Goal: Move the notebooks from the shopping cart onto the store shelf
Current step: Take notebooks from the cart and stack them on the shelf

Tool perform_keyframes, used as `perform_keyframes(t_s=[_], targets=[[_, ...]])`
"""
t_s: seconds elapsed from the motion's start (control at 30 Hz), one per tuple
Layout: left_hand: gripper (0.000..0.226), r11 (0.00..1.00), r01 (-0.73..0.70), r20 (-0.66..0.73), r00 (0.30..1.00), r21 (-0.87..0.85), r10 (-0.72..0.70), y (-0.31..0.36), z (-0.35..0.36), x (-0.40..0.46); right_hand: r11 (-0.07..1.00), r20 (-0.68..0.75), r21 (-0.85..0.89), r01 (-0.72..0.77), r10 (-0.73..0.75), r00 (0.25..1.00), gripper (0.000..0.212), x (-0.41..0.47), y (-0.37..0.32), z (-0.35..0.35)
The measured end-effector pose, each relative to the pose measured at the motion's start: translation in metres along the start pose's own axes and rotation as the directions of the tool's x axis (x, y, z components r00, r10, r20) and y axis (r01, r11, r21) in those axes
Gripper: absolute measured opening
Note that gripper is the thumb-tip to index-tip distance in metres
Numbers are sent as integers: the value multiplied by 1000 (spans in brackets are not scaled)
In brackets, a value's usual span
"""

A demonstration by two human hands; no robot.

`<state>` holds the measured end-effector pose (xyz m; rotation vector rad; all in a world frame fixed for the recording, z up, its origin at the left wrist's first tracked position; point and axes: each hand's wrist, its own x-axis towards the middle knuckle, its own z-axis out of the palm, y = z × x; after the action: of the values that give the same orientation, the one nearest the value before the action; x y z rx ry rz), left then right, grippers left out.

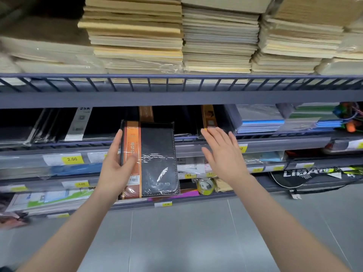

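A black notebook (157, 160) with an orange paper band, wrapped in clear film, is held upright in front of the shelf rail (275, 147). My left hand (115, 165) grips its left edge, thumb across the orange band. My right hand (222, 154) is raised to the right of it, fingers straight and spread, fingertips near the black notebooks (188, 118) lying on the shelf behind the rail. It holds nothing. The shopping cart is out of view.
Tall stacks of beige exercise books (216, 42) fill the upper shelf behind a wire guard (176, 83). Blue folders (261, 122) lie at the right. Price tags (72, 159), lower shelves with stationery and a tape roll (205, 186) sit below. Grey floor tiles lie underfoot.
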<state>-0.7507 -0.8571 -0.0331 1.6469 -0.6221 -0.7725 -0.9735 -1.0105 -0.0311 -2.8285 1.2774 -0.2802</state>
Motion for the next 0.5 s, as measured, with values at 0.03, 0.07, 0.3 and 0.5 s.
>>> perform_keyframes(t_s=[0.03, 0.07, 0.3, 0.5], targets=[[65, 1000, -8, -1, 1000, 7, 8, 1, 0, 0, 1000, 4, 6, 5, -5, 1000, 49, 5, 0, 0], [65, 1000, -12, 0, 1000, 11, 12, 1, 1, -1, 1000, 4, 15, 5, -5, 1000, 47, 9, 1, 0], [64, 1000, -15, 14, 1000, 7, 15, 2, 0, -6, 995, -100, 85, 44, -35, 994, 51, 9, 4, 5], [62, 1000, -10, 12, 1000, 3, 10, 3, 0, -7, 992, -129, 30, 125, -120, 984, 87, 9, 13, 13]])
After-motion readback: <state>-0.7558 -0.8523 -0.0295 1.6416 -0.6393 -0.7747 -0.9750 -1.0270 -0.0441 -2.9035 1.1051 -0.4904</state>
